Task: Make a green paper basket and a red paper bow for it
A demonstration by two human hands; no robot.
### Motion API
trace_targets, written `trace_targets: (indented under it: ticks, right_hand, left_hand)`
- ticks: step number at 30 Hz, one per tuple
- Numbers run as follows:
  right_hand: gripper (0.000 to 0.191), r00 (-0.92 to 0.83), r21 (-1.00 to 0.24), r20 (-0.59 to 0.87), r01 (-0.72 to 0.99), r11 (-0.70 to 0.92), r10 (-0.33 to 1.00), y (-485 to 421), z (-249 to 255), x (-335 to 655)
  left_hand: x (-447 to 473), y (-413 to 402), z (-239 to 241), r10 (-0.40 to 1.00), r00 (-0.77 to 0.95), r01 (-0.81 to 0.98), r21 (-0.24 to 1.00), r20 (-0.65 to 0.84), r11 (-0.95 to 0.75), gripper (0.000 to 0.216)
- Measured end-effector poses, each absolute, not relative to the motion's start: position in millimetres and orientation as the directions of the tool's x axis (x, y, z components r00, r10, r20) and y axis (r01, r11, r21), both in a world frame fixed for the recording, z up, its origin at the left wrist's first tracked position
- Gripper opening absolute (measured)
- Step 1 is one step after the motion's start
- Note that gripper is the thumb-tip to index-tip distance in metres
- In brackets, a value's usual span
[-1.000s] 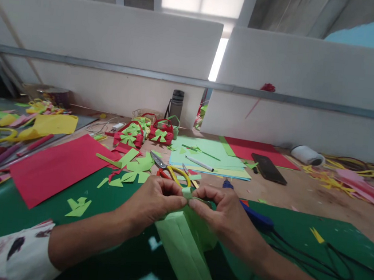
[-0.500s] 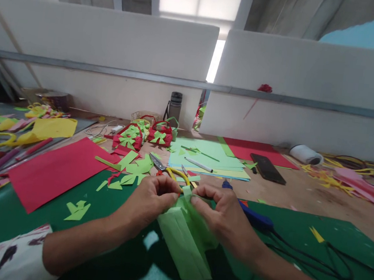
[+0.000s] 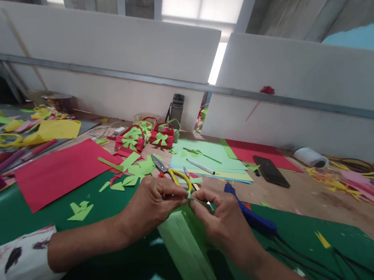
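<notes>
A folded light-green paper piece (image 3: 187,251), box-like with flat creased sides, hangs tilted between my two hands above the green mat (image 3: 107,261). My left hand (image 3: 156,199) pinches its top edge between thumb and fingers. Right against those fingertips, my right hand (image 3: 219,210) pinches the same edge from the other side. Just behind my fingertips lie yellow-handled scissors (image 3: 179,175), their handles partly hidden. A blue glue gun (image 3: 252,216) rests beside my right hand, its black cable running right.
Green paper scraps (image 3: 140,166) and a red sheet (image 3: 66,172) lie to the left. Small red paper baskets (image 3: 130,140) with green bows stand behind, near a dark bottle (image 3: 177,108). Pale green sheets (image 3: 202,155), a pen (image 3: 200,166) and a phone (image 3: 270,171) lie further back.
The small green strip that stood up between my fingertips is now pressed down and mostly covered by them. My fingertips have come closer together. The view has shifted slightly.
</notes>
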State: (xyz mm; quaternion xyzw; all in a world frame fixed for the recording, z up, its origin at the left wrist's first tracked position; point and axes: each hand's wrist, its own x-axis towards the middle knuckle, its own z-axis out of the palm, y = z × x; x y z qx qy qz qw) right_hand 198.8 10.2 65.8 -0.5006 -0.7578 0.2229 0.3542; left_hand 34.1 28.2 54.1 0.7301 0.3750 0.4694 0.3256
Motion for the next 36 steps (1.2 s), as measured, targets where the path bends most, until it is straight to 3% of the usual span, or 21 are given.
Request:
trace_targets:
  ticks: [5, 13, 20, 28, 36]
  right_hand:
    - [0.016, -0.273, -0.638, 0.394, 0.607, 0.475, 0.878, 10, 65, 199]
    - [0.013, -0.337, -0.462, 0.533, 0.653, 0.601, 0.776, 11, 56, 201]
    - [0.012, -0.426, -0.293, 0.645, 0.629, 0.720, 0.635, 11, 54, 201]
    - [0.012, -0.492, -0.223, 0.657, 0.597, 0.770, 0.571, 17, 60, 201]
    - [0.017, -0.569, -0.218, 0.577, 0.584, 0.782, 0.586, 20, 60, 203]
  left_hand:
    - [34, 28, 52, 0.763, 0.329, 0.263, 0.722, 0.556, -0.640, 0.016]
    - [32, 28, 53, 0.774, 0.377, 0.341, 0.700, 0.510, -0.627, 0.016]
    - [28, 26, 55, 0.730, 0.460, 0.462, 0.566, 0.505, -0.683, 0.010]
    - [26, 27, 55, 0.683, 0.509, 0.476, 0.490, 0.524, -0.730, 0.010]
    - [25, 28, 57, 0.704, 0.502, 0.464, 0.530, 0.502, -0.709, 0.010]
